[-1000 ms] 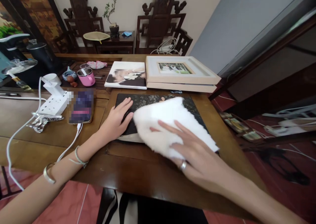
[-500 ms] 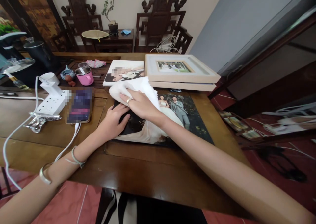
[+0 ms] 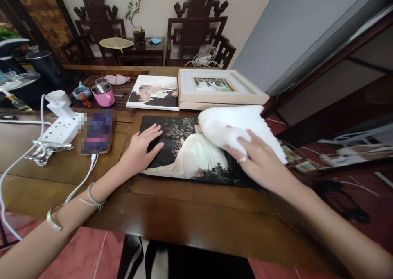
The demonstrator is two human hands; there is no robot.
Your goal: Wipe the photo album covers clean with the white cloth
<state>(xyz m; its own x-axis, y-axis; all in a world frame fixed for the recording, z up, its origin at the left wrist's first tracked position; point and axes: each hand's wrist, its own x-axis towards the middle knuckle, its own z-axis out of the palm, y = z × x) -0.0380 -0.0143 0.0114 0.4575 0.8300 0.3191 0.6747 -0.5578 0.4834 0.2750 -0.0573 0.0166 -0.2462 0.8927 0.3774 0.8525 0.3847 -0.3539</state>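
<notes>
A large dark wedding photo panel lies flat on the wooden table. My left hand rests with spread fingers on the panel's left edge. Bunched under the fingers of my right hand is a white cloth, which lies over the panel's right part and spreads past its edge. The cloth hides the upper right of the picture. Behind the panel is a smaller white-edged photo print, and to its right a pale wooden picture frame.
On the left are a phone on a charging cable, a white power strip, a pink mug and a dark kettle. The wooden table's front edge runs near my body. Carved chairs stand behind.
My right hand has moved the white cloth from the panel's upper left across to its right side, uncovering the left and middle. My left hand stays at the left edge.
</notes>
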